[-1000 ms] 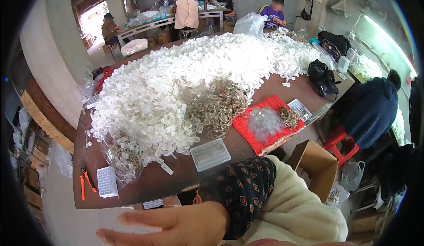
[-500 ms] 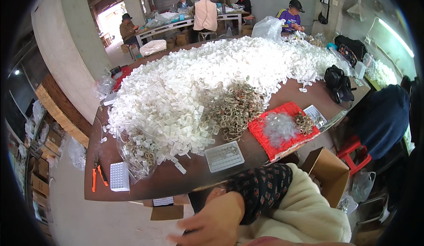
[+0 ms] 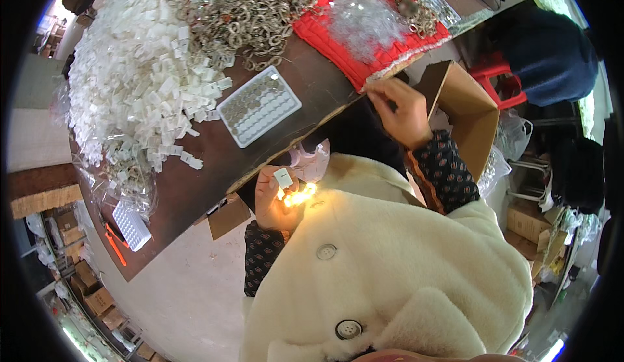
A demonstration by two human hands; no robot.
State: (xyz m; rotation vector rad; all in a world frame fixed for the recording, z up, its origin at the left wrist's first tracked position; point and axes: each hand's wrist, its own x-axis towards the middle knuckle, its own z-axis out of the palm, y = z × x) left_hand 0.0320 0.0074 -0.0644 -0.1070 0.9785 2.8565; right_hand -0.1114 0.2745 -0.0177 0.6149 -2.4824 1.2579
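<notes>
My left hand (image 3: 273, 202) is closed around a lit string light (image 3: 300, 195). Its small white battery box (image 3: 283, 178) sticks up between the fingers, and warm yellow light glares beside it. Up and to the right, my right hand (image 3: 404, 111) has its thumb and forefinger pinched together at the table edge, by the near corner of a red quilted cloth (image 3: 364, 72). What those fingertips hold, if anything, is too small to make out. A clear pinkish plastic piece (image 3: 312, 160) lies just beyond my left hand.
White plastic boxes (image 3: 130, 82) are heaped on the brown table (image 3: 312, 95), beside a pile of coiled wire lights (image 3: 250, 17). A white tray (image 3: 260, 105) holds round pieces. Orange-handled pliers (image 3: 116, 245) lie near another tray (image 3: 132, 225). A cardboard box (image 3: 471, 121) and red stool (image 3: 504, 82) stand right.
The view has tipped down toward my lap. Both hands now show, the left with a glowing string light, the right at the table edge. Earlier a blurred hand was low in the middle.
</notes>
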